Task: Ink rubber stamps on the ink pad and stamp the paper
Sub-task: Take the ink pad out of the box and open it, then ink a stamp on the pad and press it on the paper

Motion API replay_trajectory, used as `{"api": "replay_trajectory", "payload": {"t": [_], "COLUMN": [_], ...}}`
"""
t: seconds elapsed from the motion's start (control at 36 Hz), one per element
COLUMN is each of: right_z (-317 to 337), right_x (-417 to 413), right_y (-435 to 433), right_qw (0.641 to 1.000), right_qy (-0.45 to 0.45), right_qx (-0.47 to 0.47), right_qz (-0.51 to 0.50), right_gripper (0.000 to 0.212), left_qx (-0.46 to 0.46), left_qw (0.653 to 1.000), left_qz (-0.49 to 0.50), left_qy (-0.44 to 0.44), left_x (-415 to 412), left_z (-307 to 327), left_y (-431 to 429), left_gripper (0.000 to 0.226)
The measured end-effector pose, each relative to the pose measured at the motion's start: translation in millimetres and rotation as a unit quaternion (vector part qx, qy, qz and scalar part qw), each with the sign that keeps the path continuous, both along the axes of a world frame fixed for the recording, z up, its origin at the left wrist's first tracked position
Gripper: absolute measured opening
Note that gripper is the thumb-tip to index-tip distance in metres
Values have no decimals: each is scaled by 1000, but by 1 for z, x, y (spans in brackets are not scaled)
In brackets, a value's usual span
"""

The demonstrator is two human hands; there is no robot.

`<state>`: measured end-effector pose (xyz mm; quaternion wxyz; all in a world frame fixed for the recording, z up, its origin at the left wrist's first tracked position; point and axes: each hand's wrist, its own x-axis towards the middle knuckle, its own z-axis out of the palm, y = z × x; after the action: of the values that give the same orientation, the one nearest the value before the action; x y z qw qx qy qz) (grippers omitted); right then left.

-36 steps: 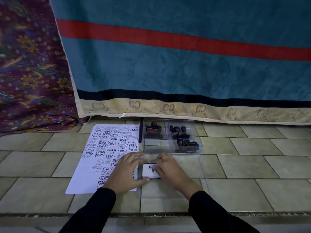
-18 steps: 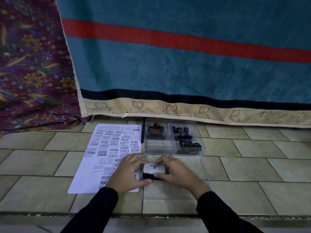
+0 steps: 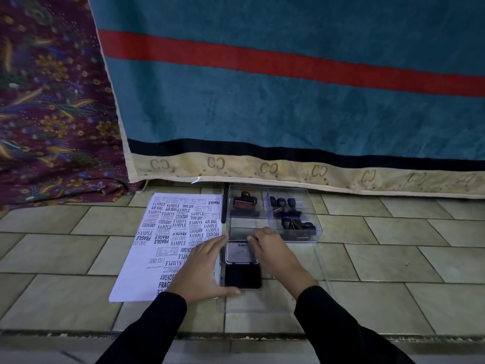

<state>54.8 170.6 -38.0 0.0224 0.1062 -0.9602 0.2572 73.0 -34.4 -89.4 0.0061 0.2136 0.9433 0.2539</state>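
Ink pad (image 3: 242, 277) open, black, lid (image 3: 240, 252) raised

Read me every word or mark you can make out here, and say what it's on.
"SAMPLE": paper
"AIR MAIL": paper
"FRAGILE": paper
"AMENDED": paper
"FAX OUT": paper
"EXPRESS": paper
"CC": blanket border, repeated
Ink pad lid: brand word too blurred to read
Boxed imprints on paper: too small

Both arms, in black sleeves (image 3: 162, 327), reach forward and converge, the left grip (image 3: 202, 269) lying palm down with fingers straight and thumb spread wide, the right grip (image 3: 273, 256) bent at the knuckles, its fingertips (image 3: 253, 239) curled on the lid (image 3: 241, 254) edge.
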Motion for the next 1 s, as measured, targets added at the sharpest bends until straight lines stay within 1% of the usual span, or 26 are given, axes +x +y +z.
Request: {"api": "replay_trajectory", "payload": {"t": [0.06, 0.14, 0.19, 0.28, 0.39, 0.47, 0.72, 0.78, 0.89, 1.0], "right_z": [4, 18, 28, 39, 45, 44, 38, 37, 36, 37], "right_x": [-2, -12, -29, -65, -107, -124, -139, -139, -137, -138], "right_y": [1, 3, 6, 8, 3, -8, -23, -25, -25, -27], "right_qw": [999, 992, 987, 990, 999, 997, 987, 986, 986, 983], "right_qy": [41, 109, 129, 84, -5, -56, -122, -126, -154, -179], "right_qx": [8, -48, -77, -83, 1, 27, 103, 101, 49, 30], "right_qz": [-11, -42, -58, -72, -53, -41, -20, -28, -43, -38], "right_gripper": [32, 27, 20, 18, 27, 29, 43, 43, 43, 52], "left_qx": [-3, -4, -2, -1, -2, 4, 6, 4, 1, 6], "left_qw": [1000, 1000, 1000, 1000, 1000, 1000, 1000, 1000, 1000, 1000], "left_qz": [1, 7, 10, 12, 16, 17, 15, 14, 14, 14], "left_qy": [-1, -7, -8, -11, -9, -11, -2, -1, 3, 3], "left_x": [0, 0, 1, 1, 1, 1, 0, 0, 0, 0], "left_z": [-1, -2, -1, 0, 1, 1, 2, 2, 2, 3], "left_y": [0, 0, 0, 0, 1, 1, 1, 1, 1, 1], "left_gripper": [129, 130, 130, 130, 131, 130, 127, 127, 127, 124]}}
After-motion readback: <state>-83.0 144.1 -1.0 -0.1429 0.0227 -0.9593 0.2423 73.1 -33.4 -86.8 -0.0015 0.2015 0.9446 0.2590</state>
